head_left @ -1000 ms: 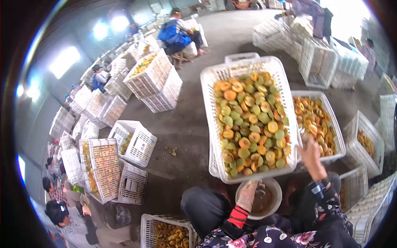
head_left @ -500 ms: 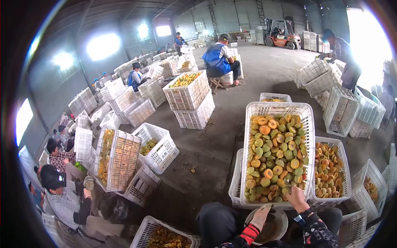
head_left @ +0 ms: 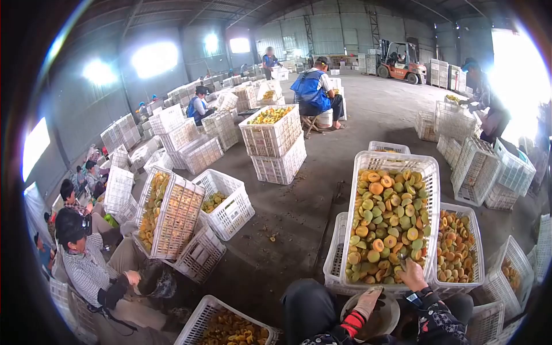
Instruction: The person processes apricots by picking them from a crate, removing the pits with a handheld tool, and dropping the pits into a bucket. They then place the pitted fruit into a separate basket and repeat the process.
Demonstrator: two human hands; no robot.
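Note:
A white plastic crate (head_left: pixel 434 172) full of halved green-and-orange fruit, apparently apricots (head_left: pixel 391 213), stands tilted in front of me. At its near edge my right hand (head_left: pixel 413 276) reaches in, fingers curled down against the fruit; a small dark thing shows at the fingertips, too blurred to name. My left hand (head_left: pixel 364 303), in a pale glove with a red cuff, is held over a round bucket (head_left: pixel 393 329) between my knees. Its fingers are pressed together, and whatever they hold is hidden.
More crates of fruit stand beneath and beside mine, including a right-hand crate (head_left: pixel 478 253) and a near-left crate (head_left: pixel 198 310). A co-worker (head_left: pixel 86 264) sits at left by stacked crates. Another person (head_left: pixel 316 89) sits ahead, and a forklift (head_left: pixel 402 63) stands at the back.
The view has shifted slightly, so the scene sits lower and farther right. My right hand stays at the crate's near edge, my left over the bucket. The co-worker at left has lowered their hands.

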